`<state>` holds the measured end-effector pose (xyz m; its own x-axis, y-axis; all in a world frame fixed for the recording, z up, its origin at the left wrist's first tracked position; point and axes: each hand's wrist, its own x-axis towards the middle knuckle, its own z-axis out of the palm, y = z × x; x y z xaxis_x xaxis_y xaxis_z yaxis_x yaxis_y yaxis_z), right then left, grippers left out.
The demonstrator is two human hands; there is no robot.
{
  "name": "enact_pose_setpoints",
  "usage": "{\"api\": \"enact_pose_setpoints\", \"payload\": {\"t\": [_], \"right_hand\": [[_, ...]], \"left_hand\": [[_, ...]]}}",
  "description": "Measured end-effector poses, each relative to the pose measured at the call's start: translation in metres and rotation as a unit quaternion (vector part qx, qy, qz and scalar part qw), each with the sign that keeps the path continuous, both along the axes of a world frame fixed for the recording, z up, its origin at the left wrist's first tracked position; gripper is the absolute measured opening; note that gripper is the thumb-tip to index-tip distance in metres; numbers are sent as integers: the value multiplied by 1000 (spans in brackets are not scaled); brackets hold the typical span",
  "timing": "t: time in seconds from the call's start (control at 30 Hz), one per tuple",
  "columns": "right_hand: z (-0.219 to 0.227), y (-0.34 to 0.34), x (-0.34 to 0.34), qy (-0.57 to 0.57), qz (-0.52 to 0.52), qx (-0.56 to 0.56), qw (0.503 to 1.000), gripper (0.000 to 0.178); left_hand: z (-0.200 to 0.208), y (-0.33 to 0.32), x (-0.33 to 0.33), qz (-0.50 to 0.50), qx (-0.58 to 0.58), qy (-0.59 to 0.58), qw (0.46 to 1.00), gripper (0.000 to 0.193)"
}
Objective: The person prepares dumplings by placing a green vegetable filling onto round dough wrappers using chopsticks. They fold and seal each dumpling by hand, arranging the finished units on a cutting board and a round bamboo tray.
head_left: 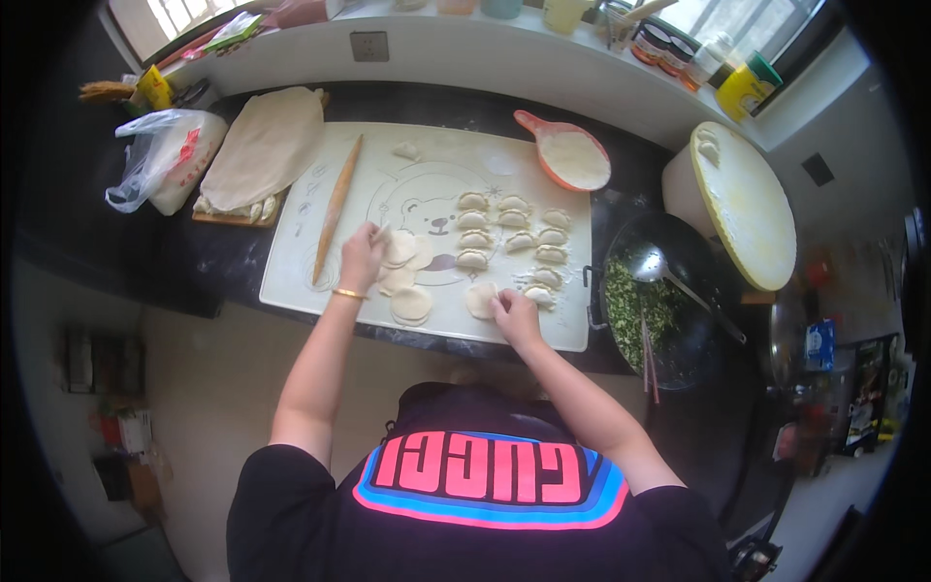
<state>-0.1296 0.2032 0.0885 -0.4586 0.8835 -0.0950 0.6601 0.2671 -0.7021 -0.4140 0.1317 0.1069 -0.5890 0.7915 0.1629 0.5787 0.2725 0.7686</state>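
My left hand is closed, its fingertips pinching the left edge of a dumpling wrapper in a loose pile. Several round, flat wrappers overlap there, with more wrappers just in front. Farther right, my right hand grips the edge of a single wrapper that lies on the pale mat. Folded dumplings stand in rows beyond my right hand. A wooden rolling pin lies slanted to the left of my left hand.
At right, a black wok holds chopped green filling, a metal ladle and chopsticks. Behind it a round floured tray rests on a tub. An orange scoop holds flour. Back left are a dough sheet and a plastic bag.
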Motion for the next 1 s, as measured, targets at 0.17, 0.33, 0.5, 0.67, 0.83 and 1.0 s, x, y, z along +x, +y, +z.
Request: {"api": "enact_pose_setpoints", "payload": {"t": [0.17,0.33,0.5,0.67,0.83,1.0], "right_hand": [[6,12,10,242,-50,-82,965,13],[56,19,23,377,-47,-272,884,17],[97,23,32,351,36,-253,901,20],[145,39,89,174,18,2,985,21],[149,69,212,-109,133,182,968,16],[134,61,266,-217,304,205,905,22]], "left_hand": [[-44,7,67,-86,-9,-203,975,27],[-6,19,111,-142,96,114,979,26],[21,31,143,-311,30,-693,650,27],[31,44,175,-283,3,-722,631,32],[34,46,199,-312,-2,-699,643,36],[60,53,229,-318,-20,-665,675,40]]}}
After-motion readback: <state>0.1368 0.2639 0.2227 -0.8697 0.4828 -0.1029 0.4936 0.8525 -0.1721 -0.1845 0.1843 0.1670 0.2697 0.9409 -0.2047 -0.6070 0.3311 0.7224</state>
